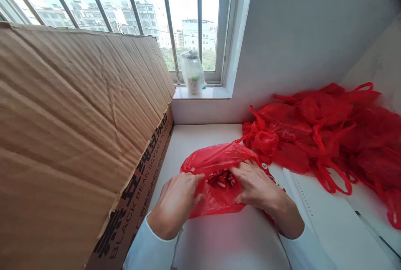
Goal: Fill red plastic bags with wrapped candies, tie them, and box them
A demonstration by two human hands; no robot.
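A red plastic bag [216, 157] lies on the white surface in front of me with its mouth spread towards me. Inside it show several small dark-red wrapped packets [223, 178]; their exact kind is too small to tell. My left hand [178, 201] is closed on the left edge of the mouth, fingers curled over the plastic and thumb towards the opening. On the other side, my right hand [258, 184] grips the right edge, its fingertips partly hidden at the opening. Beside the right wrist, a printed red item [270, 175] is partly covered.
A large cardboard box [78, 128] stands on the left with its flap raised. Several filled red bags [322, 132] are heaped on the right by the wall. A jar in a clear bag [193, 74] sits on the windowsill [216, 92], before the barred window.
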